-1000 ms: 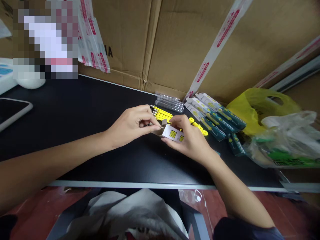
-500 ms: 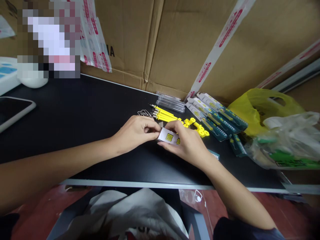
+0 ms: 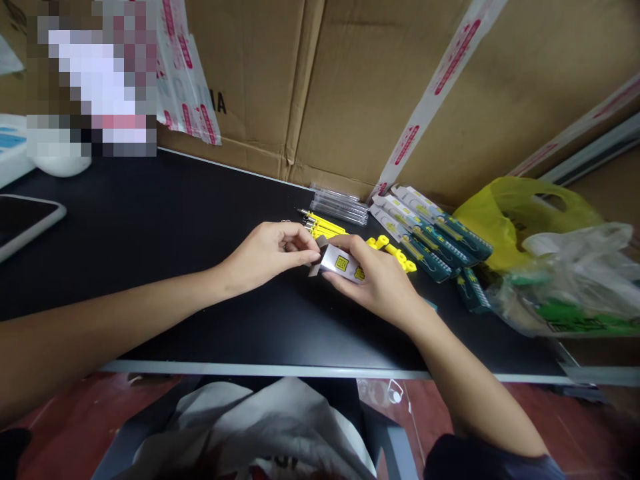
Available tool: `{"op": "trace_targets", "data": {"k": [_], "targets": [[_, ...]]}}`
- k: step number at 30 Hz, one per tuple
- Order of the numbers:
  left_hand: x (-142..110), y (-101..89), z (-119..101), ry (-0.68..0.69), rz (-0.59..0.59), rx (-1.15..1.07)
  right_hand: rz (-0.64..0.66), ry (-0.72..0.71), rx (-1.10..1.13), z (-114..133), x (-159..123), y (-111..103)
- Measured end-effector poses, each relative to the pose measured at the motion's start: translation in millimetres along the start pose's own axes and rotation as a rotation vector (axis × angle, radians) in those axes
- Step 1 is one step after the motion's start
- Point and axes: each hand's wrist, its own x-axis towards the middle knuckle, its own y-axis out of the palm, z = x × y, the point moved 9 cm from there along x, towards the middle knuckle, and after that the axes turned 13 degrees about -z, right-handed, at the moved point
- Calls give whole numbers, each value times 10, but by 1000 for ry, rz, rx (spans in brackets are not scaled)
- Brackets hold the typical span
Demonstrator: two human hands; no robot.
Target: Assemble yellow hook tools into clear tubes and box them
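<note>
My right hand (image 3: 373, 273) grips a small white carton (image 3: 344, 264) with yellow printed marks, thumb below and fingers over the top. Flaps stand out at the carton's left end, which is open. At that end my left hand (image 3: 280, 250) has thumb and forefinger closed together, touching the opening; what lies between them is hidden. Just behind the hands lie several yellow spring-scale-like rods (image 3: 325, 225) with metal tips. Several yellow plastic end pieces (image 3: 393, 252) lie behind my right hand. Clear plastic tubes (image 3: 340, 205) are stacked farther back.
Green-and-white printed boxes (image 3: 430, 233) lie at the back right, beside a yellow plastic bag (image 3: 493, 213) and a clear bag (image 3: 575, 287). A phone (image 3: 25, 223) lies at the left, near a white device (image 3: 13, 150). Cardboard (image 3: 250, 80) walls the table's back edge.
The carton's left end now shows open flaps and a dark opening. My left hand has shifted slightly up and left; my right hand still holds the carton.
</note>
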Motion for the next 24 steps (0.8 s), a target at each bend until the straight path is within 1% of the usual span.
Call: {"op": "trace_targets", "data": {"k": [2,4,8,10,12,15,24], "targets": [[-18,11,-46,51,26,43,-14,-17,-18,17,0,-13],[-46,7,-124,148,38,136,-34,-21,-36,19,3,-24],[-167,46,-344,484,64,382,-50,-8,-68,2,12,-20],[-219,58,-391,584,49,443,-57,-1,-79,-5,16,-22],[-232,39,-395,601,7,447,-61,2,-80,-5,16,-28],[-216,1,-381,566,-49,403,-53,0,-70,10,13,-36],[-124,-51,-319,407,-74,370,-25,10,-64,27,7,-38]]}}
